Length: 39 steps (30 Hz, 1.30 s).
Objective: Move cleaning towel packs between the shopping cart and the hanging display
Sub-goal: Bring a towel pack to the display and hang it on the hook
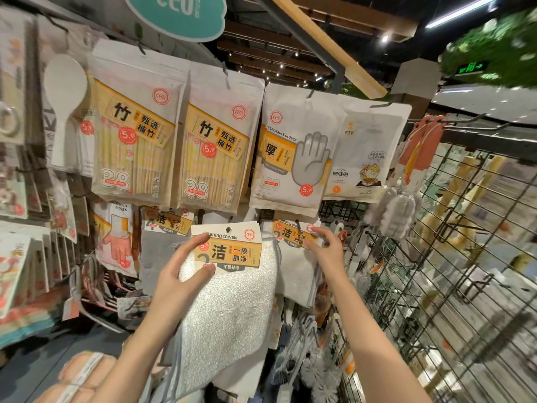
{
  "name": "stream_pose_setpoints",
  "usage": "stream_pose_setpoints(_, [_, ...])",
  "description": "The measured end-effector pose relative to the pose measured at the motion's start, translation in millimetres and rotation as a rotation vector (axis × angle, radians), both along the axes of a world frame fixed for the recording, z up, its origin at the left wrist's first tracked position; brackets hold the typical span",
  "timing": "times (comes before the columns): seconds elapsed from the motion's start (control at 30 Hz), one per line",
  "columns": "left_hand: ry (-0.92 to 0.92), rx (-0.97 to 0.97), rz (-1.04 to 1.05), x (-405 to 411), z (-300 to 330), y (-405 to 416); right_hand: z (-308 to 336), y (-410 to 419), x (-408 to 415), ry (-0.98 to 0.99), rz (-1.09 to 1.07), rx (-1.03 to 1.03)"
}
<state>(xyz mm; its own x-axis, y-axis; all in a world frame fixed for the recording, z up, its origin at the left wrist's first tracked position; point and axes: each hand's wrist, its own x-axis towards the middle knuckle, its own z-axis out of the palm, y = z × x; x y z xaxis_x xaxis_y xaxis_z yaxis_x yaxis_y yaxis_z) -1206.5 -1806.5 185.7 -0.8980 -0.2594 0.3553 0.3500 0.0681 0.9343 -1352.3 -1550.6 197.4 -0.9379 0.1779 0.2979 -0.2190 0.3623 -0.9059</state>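
My left hand (pixel 183 271) grips a cleaning towel pack (pixel 232 292) by its white and orange header card, thumb on the front; its grey-white cloth hangs down below. The card's hang hole is free of any hook. To the right, my right hand (pixel 325 245) pinches the header card of another cleaning towel pack (pixel 296 269) that hangs on a display hook (pixel 297 223). A third towel pack (pixel 168 221) hangs at the left behind. The shopping cart is out of view.
Bamboo chopstick packs (pixel 136 141) and a disposable gloves pack (pixel 293 149) hang in the row above. Household gloves (pixel 116 237) hang at the left. A black wire grid panel (pixel 436 271) with bare hooks stands at the right. Brushes and sponges lie below.
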Motion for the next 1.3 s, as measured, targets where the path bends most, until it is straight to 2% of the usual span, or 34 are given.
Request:
stream_pose_setpoints(0.1, [0.009,0.003,-0.011,0,1,2,6,-2,18,0.058,-0.005,0.06])
stream_pose_setpoints(0.2, [0.017,0.031,-0.031,0,1,6,18,-12,40,0.091,0.116,0.028])
stream_pose_setpoints(0.3, [0.015,0.044,-0.053,0,0,9,29,-31,64,0.087,0.244,-0.05])
stream_pose_setpoints(0.43, [0.027,0.041,-0.055,0,-1,15,26,-51,81,0.008,0.362,0.002])
stream_pose_setpoints(0.67, [0.054,0.083,-0.055,-1,-5,25,17,-62,95,0.072,0.319,0.124])
stream_pose_setpoints(0.83, [0.045,0.109,-0.034,-3,-10,28,12,-62,104,0.128,0.291,0.06])
stream_pose_setpoints(1.03, [0.032,0.094,-0.043,-3,-14,30,6,-64,107,0.034,0.239,-0.071])
stream_pose_setpoints(1.17, [0.039,0.051,-0.025,-3,-14,31,6,-65,107,0.039,0.159,-0.024])
stream_pose_setpoints(1.3, [0.043,0.031,-0.011,-3,-14,33,12,-59,109,0.033,0.15,-0.064])
